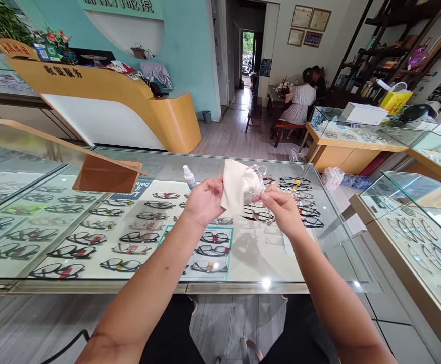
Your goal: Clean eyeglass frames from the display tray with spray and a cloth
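My left hand (208,198) is closed on the left side of a cream cloth (234,186), held up above the glass display counter. To the right, the cloth bunches into whitish folds with thin loops around them; whether these are strings or a fine spectacle frame I cannot tell. At that bunched side, my right hand (281,206) pinches something thin between thumb and fingertips. A small white spray bottle (189,177) stands on the counter just beyond my left hand. Under the glass (258,258) lie rows of spectacles (141,237), partly hidden by my forearms.
A wooden-framed mirror or stand (106,174) rests on the counter at left. Another glass showcase (413,227) stands to the right. Beyond are a yellow reception desk (175,121) and two seated people (299,101) at a table.
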A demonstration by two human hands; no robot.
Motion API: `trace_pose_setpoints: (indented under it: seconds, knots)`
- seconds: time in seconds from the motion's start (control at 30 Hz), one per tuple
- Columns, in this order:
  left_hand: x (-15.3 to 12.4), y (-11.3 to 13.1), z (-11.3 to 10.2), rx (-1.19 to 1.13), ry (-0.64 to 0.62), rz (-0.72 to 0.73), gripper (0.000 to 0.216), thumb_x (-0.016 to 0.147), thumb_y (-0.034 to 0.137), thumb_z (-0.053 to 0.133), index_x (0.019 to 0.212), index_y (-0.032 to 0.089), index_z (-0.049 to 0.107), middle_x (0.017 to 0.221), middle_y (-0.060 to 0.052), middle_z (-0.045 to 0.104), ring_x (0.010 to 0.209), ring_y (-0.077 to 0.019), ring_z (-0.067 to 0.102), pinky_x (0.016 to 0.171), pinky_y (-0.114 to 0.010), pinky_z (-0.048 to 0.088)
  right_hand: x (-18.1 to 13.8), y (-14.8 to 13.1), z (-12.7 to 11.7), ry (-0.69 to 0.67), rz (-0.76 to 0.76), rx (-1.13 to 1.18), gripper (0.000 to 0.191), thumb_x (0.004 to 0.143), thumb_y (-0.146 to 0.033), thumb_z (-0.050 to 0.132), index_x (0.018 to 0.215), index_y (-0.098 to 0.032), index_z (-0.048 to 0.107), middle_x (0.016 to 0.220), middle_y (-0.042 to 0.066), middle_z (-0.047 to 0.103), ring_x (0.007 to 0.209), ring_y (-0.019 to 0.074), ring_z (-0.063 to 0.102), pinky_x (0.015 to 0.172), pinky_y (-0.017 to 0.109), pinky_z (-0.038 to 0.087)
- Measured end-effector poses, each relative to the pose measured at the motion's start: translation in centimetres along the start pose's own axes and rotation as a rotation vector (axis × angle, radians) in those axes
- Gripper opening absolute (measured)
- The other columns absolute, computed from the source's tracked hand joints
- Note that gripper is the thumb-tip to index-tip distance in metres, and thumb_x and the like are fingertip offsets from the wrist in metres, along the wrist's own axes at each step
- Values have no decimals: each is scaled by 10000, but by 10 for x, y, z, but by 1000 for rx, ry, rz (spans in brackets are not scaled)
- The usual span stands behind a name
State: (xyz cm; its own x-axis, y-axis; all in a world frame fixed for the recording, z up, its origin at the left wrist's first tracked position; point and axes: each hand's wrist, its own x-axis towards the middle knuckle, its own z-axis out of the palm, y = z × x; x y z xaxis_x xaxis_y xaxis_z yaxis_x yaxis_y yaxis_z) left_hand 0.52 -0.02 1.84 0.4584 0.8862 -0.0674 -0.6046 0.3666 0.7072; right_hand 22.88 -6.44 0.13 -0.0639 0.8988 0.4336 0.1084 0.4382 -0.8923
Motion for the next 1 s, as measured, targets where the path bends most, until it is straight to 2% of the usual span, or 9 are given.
trace_pose_setpoints:
  seconds: [0.1, 0.23, 0.37, 0.57, 0.63, 0.73, 0.8, 0.9, 1.0]
  knots:
    - [-6, -1, 2, 72, -62, 46, 920, 566, 28, 564, 1460, 212, 678, 1337, -82, 791, 1302, -357, 727, 1115, -541, 593, -1, 0, 0, 11, 28, 10, 397, 993, -644, 700, 900, -309, 891, 809, 30, 547, 832, 219, 522, 792, 388, 444]
    - [-9, -3, 6, 144, -84, 52, 1019, 516, -8, 570, 1498, 250, 653, 1368, -62, 777, 1360, -340, 694, 1138, -487, 567, 0, 1, -3, 31, 55, 32, 416, 979, -671, 703, 918, -306, 894, 833, 38, 566, 851, 227, 531, 799, 394, 470]
    - [-7, -2, 8, 106, -171, 8, 894, 547, 75, 633, 1432, 186, 685, 1360, -123, 769, 1335, -394, 692, 1093, -530, 578, 0, 1, 0, 12, 12, -28, 416, 997, -652, 691, 897, -301, 891, 795, 29, 549, 812, 216, 521, 773, 382, 449]
    - [-3, -1, 4, 33, -94, -40, 665, 589, 168, 611, 1239, 164, 752, 1241, -141, 794, 1230, -400, 721, 1053, -595, 578, -2, -1, 7, -10, -23, -134, 432, 1026, -641, 655, 936, -293, 894, 751, 26, 562, 772, 213, 517, 736, 369, 432]
    - [-2, -3, 3, 29, -89, -30, 623, 587, 138, 603, 1189, 172, 756, 1173, -119, 803, 1160, -365, 743, 997, -546, 595, -2, 0, 7, -14, -17, -118, 442, 1025, -651, 650, 935, -292, 892, 751, 23, 557, 767, 210, 508, 735, 366, 430]
    - [-1, -8, 3, 65, -67, 35, 583, 568, 43, 622, 1113, 191, 764, 984, -55, 794, 961, -257, 760, 816, -360, 590, -2, 1, 6, -27, 3, -78, 453, 1017, -665, 653, 922, -290, 889, 749, 19, 543, 751, 205, 494, 730, 363, 420]
    - [-1, -12, 5, 104, -46, 85, 530, 611, 14, 687, 1101, 198, 771, 923, -27, 775, 875, -197, 737, 751, -283, 554, -1, 0, 6, -37, 15, -53, 457, 1013, -672, 655, 916, -290, 887, 747, 18, 541, 749, 205, 495, 735, 363, 417]
    - [-3, -19, 8, 183, -53, 137, 407, 730, 145, 865, 1120, 201, 768, 999, -34, 773, 872, -166, 717, 760, -264, 552, -2, 0, 9, -47, 20, -19, 453, 1005, -672, 667, 907, -285, 881, 763, 19, 565, 761, 205, 505, 755, 366, 420]
    - [-4, -27, 12, 257, -52, 223, 437, 703, 278, 991, 1042, 205, 726, 1036, -33, 765, 897, -158, 710, 785, -261, 558, -3, 0, 13, -86, 27, 7, 444, 1013, -650, 667, 898, -271, 866, 769, 15, 562, 753, 197, 505, 750, 359, 414]
